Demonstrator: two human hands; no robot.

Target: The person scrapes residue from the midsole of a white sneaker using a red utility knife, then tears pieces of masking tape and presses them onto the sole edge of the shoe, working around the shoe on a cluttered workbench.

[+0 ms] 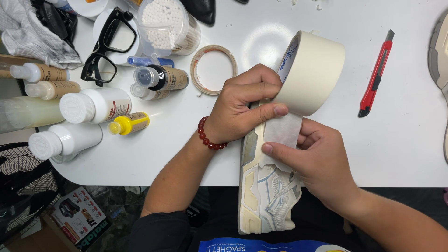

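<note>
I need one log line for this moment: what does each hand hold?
left hand: holds tape roll | right hand: presses tape strip on shoe | nearby: red knife, table

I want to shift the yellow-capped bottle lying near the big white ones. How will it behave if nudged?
The yellow-capped bottle lies on its side on the smooth white table, so it would probably roll. It looks small and likely light, so a slight push may send it toward the table edge.
</note>
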